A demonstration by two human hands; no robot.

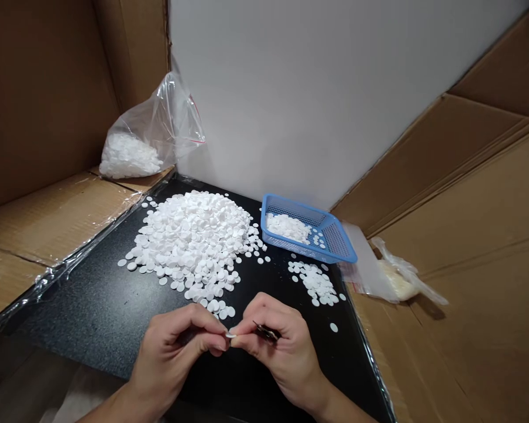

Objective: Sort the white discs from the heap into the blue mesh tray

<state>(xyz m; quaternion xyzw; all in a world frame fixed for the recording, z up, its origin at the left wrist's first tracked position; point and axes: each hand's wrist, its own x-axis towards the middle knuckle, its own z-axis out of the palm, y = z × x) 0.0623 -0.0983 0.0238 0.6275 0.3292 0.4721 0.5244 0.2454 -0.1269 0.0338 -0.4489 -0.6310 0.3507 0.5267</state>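
Observation:
Between the fingertips of both hands, a small white disc is pinched edge-on above the black tabletop. My left hand grips it from the left with thumb and forefinger. From the other side, my right hand pinches the disc too, its other fingers curled. A dark, thin, pointed tool is tucked in the right hand; its kind is mostly hidden. Just beyond the hands lies a big pile of white discs, with a smaller spread of discs to the right.
A blue plastic basket at the back right holds more white discs. At the back left a clear bag with white pieces sits on cardboard. Another plastic bag lies off the table's right edge. Cardboard walls and a white panel surround the table.

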